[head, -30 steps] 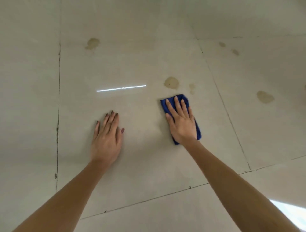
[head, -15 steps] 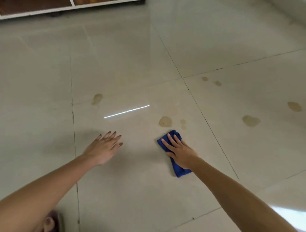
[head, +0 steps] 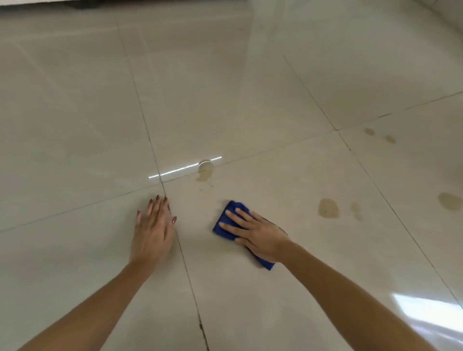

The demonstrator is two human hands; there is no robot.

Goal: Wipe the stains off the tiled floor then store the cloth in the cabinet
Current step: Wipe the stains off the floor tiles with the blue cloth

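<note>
Open tiled floor stretches ahead and to both sides, with nothing standing on it. The left hand lies flat across a grout line, well apart from the right hand, which presses flat on a blue cloth; bare tile runs between them. Stains to the right and one ahead lie flush with the floor. A cabinet base edges the far side.
</note>
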